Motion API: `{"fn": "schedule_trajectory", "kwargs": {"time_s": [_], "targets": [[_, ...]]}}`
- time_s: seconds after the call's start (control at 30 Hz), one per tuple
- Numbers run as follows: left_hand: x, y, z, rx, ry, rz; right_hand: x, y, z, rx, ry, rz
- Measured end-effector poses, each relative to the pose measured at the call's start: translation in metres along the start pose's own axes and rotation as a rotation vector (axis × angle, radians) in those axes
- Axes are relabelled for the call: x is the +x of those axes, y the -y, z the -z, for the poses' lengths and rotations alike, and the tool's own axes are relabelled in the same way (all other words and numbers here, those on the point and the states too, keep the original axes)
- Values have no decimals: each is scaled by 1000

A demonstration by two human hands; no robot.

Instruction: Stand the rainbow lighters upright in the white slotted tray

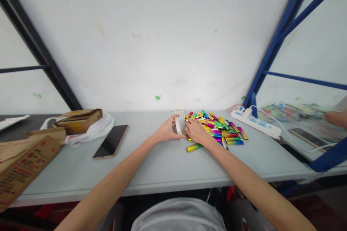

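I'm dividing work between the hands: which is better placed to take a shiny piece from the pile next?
Probably the right hand: it is already at the near-left side of the pile, while the left hand holds a white object beside it.

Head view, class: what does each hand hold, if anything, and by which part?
Left hand: a white piece, by its near and far ends. Right hand: cannot be told.
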State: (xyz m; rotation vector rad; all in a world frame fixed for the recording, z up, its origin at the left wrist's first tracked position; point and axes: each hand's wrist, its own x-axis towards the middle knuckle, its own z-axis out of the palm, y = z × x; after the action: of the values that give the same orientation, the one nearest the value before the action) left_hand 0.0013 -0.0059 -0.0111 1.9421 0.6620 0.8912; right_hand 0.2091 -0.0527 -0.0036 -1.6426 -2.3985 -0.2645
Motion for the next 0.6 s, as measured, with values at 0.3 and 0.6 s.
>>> {"fn": "schedule_trajectory", "kwargs": {"time_s": [0.3,0.6], "targets": [[-6,-6,66,308,39,200,2,-13,7,147,-95,25],[-12,12,123,824,2,320,8,-35,7,177,-180,-85]]}}
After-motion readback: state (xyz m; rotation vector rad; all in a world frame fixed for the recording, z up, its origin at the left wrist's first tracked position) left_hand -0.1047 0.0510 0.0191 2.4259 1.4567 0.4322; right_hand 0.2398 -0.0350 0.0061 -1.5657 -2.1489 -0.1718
